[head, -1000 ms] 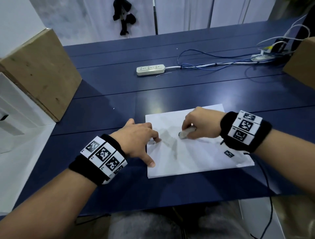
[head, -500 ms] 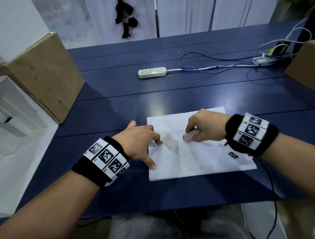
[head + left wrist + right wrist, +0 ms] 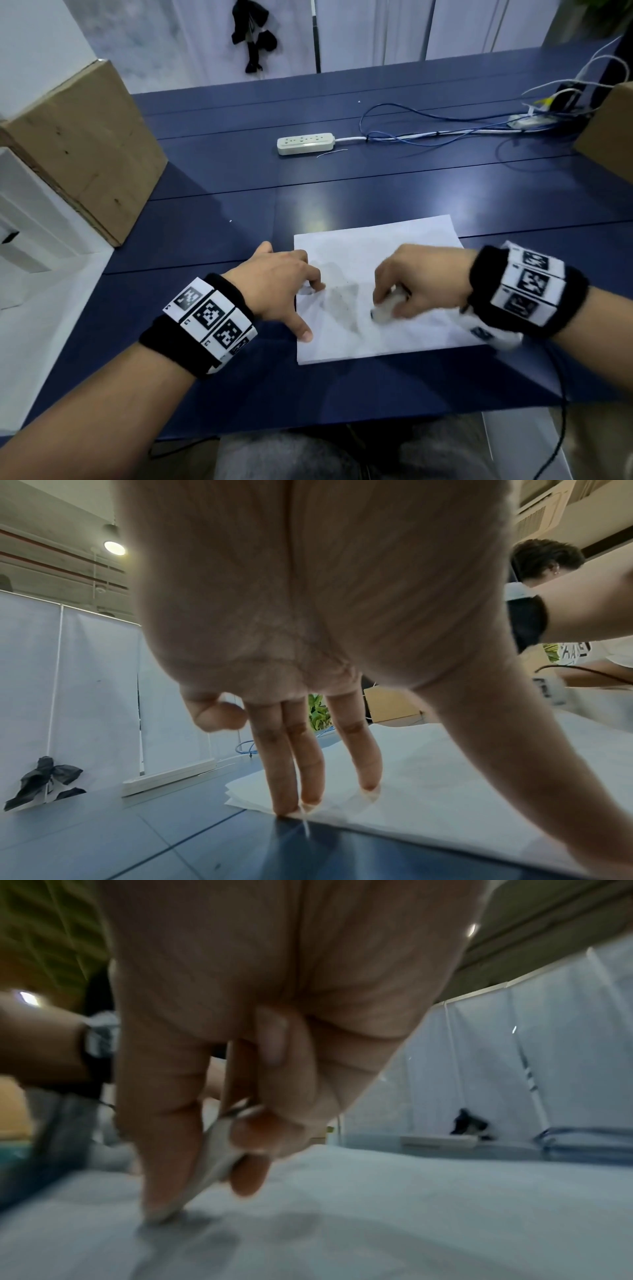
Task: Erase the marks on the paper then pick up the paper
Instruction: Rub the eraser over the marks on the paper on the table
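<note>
Left hand (image 3: 274, 284) spread, fingertips (image 3: 286, 808) pressing paper (image 3: 363, 246) edge on bench (image 3: 212, 209); right hand (image 3: 416, 277) pinching eraser (image 3: 385, 308), tip on smudged marks (image 3: 342, 301).

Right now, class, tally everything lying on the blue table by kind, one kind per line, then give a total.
Paper: 1
Eraser, held by the right hand: 1
Power strip: 1
Bundle of cables: 1
Cardboard boxes, left and right: 2
Total: 6
</note>
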### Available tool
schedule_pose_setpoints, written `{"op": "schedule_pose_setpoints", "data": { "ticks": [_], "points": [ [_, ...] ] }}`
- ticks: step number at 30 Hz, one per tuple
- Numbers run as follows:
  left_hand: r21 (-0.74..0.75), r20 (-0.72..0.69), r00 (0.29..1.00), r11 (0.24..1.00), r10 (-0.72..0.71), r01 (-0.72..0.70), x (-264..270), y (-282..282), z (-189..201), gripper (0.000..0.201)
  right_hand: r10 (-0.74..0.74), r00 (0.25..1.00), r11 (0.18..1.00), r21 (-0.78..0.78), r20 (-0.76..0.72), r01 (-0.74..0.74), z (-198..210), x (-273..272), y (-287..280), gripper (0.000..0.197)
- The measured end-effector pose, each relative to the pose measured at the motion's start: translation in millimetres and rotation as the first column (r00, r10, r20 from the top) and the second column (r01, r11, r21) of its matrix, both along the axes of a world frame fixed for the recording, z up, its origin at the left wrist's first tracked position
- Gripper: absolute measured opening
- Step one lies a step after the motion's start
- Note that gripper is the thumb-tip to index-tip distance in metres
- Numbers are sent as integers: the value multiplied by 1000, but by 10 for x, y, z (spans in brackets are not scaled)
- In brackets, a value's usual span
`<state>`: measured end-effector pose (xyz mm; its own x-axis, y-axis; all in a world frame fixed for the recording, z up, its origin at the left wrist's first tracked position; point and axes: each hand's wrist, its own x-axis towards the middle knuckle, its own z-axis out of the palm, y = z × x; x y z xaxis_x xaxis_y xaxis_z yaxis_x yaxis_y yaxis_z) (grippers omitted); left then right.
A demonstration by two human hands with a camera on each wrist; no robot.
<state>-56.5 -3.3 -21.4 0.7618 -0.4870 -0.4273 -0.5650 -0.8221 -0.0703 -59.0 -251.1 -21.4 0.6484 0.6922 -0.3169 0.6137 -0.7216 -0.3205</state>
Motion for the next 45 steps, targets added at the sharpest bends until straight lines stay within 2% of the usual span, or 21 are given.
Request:
{"op": "schedule_pose_setpoints", "data": {
  "ticks": [2, 3, 6, 9, 11, 13, 14, 15, 18, 20, 22, 24, 26, 27, 31, 33, 35, 37, 39, 42, 45],
  "points": [
    [6, -3, 1000, 1000, 1, -1, 2, -4, 3, 82, 75, 993, 997, -24, -89, -78, -11, -123, 36, 27],
    [11, -6, 1000, 1000, 2, -2, 0, -14, 5, 81, 60, 996, 998, -18, -63, -61, -39, -84, 40, 30],
    [19, 1, 1000, 1000, 0, 0, -6, -36, 29, 80, -110, 988, 994, 10, 108, 110, -24, 191, 12, 50],
    [14, 7, 1000, 1000, 6, -6, -12, -29, 28, 80, -144, 975, 990, 27, 172, 141, -29, 270, -15, 44],
    [5, 3, 1000, 1000, 7, -7, -10, -19, 20, 81, -56, 996, 998, 5, 68, 56, -2, 92, 10, 47],
    [4, -1, 1000, 1000, 5, -5, -4, -19, 14, 81, 58, 996, 995, -74, -67, -63, 42, -148, 63, 33],
    [8, -1, 1000, 1000, 4, -4, -3, -22, 18, 81, 67, 993, 994, -75, -96, -74, 26, -184, 65, 29],
    [13, -3, 1000, 1000, 3, -3, -3, -28, 22, 81, 53, 995, 997, -55, -82, -58, 14, -156, 65, 30],
    [24, 0, 1000, 1000, -1, 1, -6, -49, 37, 81, -80, 995, 997, 13, 62, 79, -19, 139, 47, 55],
    [18, 2, 1000, 1000, 2, -2, -12, -45, 38, 81, -137, 981, 990, 36, 138, 134, -54, 313, 18, 46],
    [9, 5, 1000, 1000, 5, -6, -7, -30, 34, 81, -150, 976, 989, 24, 155, 149, -60, 296, 1, 34],
    [4, 2, 1000, 1000, 9, -9, -7, -20, 23, 80, -64, 993, 998, -5, 100, 64, -25, 131, 10, 41],
    [5, 4, 1000, 1000, 5, -5, -6, -20, 17, 81, -4, 1000, 999, -45, -19, 3, 14, -39, 48, 34],
    [7, 3, 1000, 1000, 4, -4, -6, -25, 19, 81, -5, 1000, 999, -33, -31, 4, 4, -35, 49, 32],
    [13, -1, 1000, 1000, 11, -11, -18, -32, 28, 80, -147, 982, 989, 43, 122, 143, -20, 308, 16, 56],
    [7, 4, 1000, 1000, 14, -14, -24, -23, 27, 81, -176, 973, 984, 46, 147, 171, -39, 380, 1, 45],
    [-2, 1, 1000, 1000, 19, -19, -22, -20, 21, 81, -123, 986, 992, 38, 112, 119, -33, 245, 4, 36],
    [-7, -4, 1000, 1000, 20, -20, -17, -19, 14, 81, -15, 1000, 1000, -28, 1, 15, 7, 22, 45, 34],
    [-3, -6, 1000, 1000, 19, -19, -14, -24, 14, 81, 15, 997, 998, -56, -80, -20, -5, -56, 61, 32],
    [10, -2, 1000, 1000, 15, -15, -6, -47, 23, 80, -94, 994, 995, -9, 56, 95, -7, 197, 42, 52],
    [6, 1, 1000, 1000, 26, -26, -11, -54, 23, 80, -151, 978, 988, -3, 147, 153, -38, 375, -38, 52]
  ]
}}
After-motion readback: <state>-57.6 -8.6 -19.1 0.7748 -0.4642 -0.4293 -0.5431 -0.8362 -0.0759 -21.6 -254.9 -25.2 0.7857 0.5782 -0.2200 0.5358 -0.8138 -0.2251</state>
